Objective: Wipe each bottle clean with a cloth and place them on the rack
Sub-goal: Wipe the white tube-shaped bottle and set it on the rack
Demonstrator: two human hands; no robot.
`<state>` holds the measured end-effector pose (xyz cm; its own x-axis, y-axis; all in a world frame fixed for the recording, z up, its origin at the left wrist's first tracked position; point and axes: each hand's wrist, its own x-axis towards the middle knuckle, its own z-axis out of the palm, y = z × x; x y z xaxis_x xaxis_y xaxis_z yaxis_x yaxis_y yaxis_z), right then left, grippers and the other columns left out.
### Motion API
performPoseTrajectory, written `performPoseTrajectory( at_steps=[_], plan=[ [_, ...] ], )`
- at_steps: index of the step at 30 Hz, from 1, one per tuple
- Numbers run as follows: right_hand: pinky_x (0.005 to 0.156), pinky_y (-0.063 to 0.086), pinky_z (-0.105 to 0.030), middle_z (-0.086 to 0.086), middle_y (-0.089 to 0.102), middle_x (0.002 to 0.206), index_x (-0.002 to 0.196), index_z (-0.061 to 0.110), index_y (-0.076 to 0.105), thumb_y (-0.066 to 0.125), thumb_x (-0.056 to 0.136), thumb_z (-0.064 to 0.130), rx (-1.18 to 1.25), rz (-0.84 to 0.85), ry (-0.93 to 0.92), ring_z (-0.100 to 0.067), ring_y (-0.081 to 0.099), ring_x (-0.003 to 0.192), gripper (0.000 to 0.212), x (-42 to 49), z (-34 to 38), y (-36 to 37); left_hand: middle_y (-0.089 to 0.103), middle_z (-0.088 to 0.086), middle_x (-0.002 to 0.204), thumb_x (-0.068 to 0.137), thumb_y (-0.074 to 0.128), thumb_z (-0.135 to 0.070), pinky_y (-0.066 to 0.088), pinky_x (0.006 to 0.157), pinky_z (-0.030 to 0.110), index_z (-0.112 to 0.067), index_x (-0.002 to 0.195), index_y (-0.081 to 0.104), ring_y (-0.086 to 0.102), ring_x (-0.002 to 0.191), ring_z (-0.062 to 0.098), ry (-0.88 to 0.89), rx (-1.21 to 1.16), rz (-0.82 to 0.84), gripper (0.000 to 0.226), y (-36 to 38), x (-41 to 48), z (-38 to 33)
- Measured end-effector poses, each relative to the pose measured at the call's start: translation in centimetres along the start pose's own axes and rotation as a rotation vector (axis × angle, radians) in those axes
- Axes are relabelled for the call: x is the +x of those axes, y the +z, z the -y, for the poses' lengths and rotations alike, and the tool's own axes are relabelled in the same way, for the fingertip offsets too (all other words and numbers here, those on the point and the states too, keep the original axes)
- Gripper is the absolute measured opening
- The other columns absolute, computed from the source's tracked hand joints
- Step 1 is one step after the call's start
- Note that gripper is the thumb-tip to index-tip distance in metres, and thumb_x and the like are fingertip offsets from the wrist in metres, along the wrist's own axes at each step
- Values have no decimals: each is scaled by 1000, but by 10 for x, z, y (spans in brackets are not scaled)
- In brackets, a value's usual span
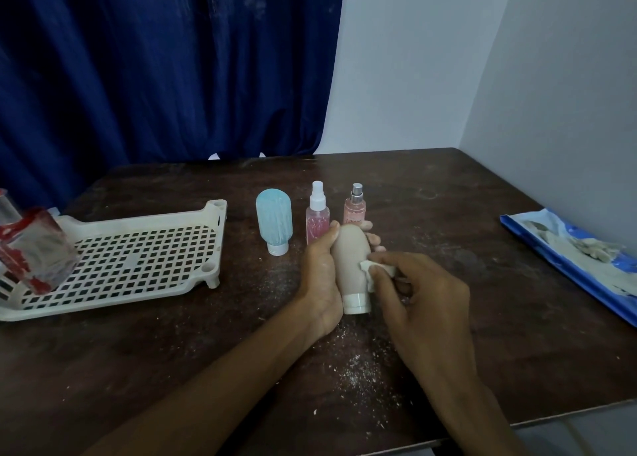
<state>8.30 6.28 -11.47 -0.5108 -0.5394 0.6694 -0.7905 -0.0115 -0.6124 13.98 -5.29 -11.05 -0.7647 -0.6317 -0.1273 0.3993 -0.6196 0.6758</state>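
Fingers [374,239] around beige bottle [350,261] and cloth [370,278]

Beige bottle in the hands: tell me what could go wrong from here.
1. The pink spray bottle and the silver-topped bottle stand just behind the left hand, which holds the beige bottle; a jolt while wiping could topple them.
2. White crumbs litter the table; setting the bottle down there may dirty it again.
3. The right hand pinches only a small cloth, so spots may be missed.
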Motion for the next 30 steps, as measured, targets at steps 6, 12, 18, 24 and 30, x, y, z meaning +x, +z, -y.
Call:
performPoseTrajectory(
  at_steps=[6, 12, 18, 24, 30],
  plan=[
    [75, 57, -20, 13, 69, 103, 105, 17, 74, 74, 87, 11, 55, -21, -9, 2, 66, 94, 18, -13, 6, 1, 66, 16, 82, 102, 35, -39, 55, 67, 33, 0, 95, 59, 63, 73, 24, 100, 140, -29, 46, -2, -1, 3],
    [84, 46, -7, 5, 70, 98, 100, 12, 76, 76, 82, 5, -32, -79, -94, 1, 65, 92, 19, -14, 7, -1, 65, 14, 80, 108, 36, -29, 51, 54, 28, -2, 108, 51, 59, 57, 18, 297, 401, -79, 31, 4, -3, 9],
    [82, 45, -5, 2, 70, 98, 99, 11, 77, 77, 81, 3, -62, -92, -123, 0, 64, 89, 19, -5, 4, -1, 65, 13, 84, 105, 43, -26, 55, 63, 29, -2, 108, 49, 64, 69, 17, 341, 541, 5, 25, 6, -6, 7],
    [85, 46, -6, 0, 71, 99, 101, 10, 77, 76, 82, 7, -63, -113, -136, 0, 64, 92, 19, -1, 7, 0, 66, 5, 83, 105, 41, -22, 54, 66, 19, 10, 118, 54, 65, 70, 8, 229, 506, 29, 37, 9, -9, 5],
    [78, 48, -6, 7, 70, 100, 108, 12, 73, 77, 83, 14, 39, -72, -66, 4, 65, 90, 26, -2, 10, 2, 66, 11, 98, 87, 57, -40, 54, 75, 28, -7, 111, 64, 65, 84, 17, 164, 415, 36, 41, 6, -7, 4]
  ],
)
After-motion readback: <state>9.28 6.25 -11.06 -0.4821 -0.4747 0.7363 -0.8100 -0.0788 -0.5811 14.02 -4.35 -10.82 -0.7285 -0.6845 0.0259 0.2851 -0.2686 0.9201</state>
